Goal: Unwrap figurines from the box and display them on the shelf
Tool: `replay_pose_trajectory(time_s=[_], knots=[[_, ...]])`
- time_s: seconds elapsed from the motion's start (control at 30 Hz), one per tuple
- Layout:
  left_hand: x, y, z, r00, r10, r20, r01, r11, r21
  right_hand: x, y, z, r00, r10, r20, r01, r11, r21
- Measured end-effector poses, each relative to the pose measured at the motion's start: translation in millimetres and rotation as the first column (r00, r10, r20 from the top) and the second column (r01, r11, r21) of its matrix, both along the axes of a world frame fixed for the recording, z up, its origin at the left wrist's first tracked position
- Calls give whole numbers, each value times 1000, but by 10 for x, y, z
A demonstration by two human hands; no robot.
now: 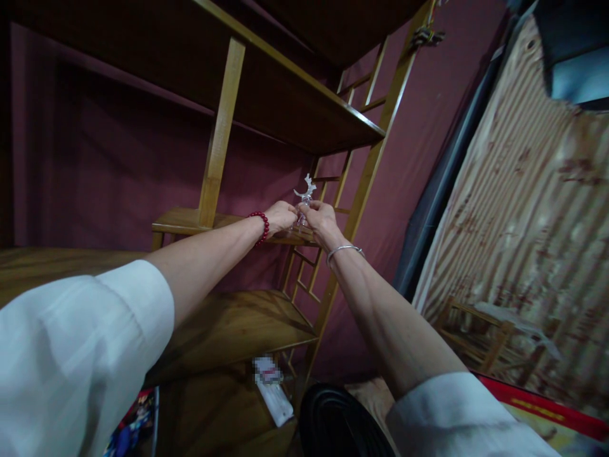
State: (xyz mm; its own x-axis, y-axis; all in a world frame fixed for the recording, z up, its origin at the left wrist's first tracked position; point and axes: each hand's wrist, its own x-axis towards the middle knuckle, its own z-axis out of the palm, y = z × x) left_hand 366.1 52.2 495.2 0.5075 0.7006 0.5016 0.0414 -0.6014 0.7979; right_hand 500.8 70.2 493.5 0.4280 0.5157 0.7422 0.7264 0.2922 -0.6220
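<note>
Both my arms reach forward to a small clear figurine [308, 188] with a pale, antler-like top. It is upright at the right end of a short wooden shelf [183, 219]. My left hand [281, 217], with a red bead bracelet [264, 228] at the wrist, has its fingers closed on the figurine's left side. My right hand [321, 220], above a silver bangle [345, 252], pinches it from the right. The fingers cover the figurine's middle. Whether its base rests on the shelf I cannot tell.
A wooden post [222, 130] and an upper shelf [304, 82] frame the spot. Below lie a lower shelf [238, 317] and a white packet [276, 403]. A black rounded object [340, 422] is at the bottom. At right hangs a striped curtain [518, 190] by a wooden stool [497, 339].
</note>
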Motion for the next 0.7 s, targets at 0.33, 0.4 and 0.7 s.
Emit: replay_pose_trajectory(time_s=[0.33,0.4,0.7], knots=[[73,44,38,997,15,-72,-13,999,29,54,41,12,999,-44,31,45,999,-12],[89,52,56,995,31,-94,-27,998,53,77,68,18,998,-50,40,50,999,-15],[139,38,115,968,162,-194,-125,974,191,148,128,49,994,-88,60,90,996,-26]])
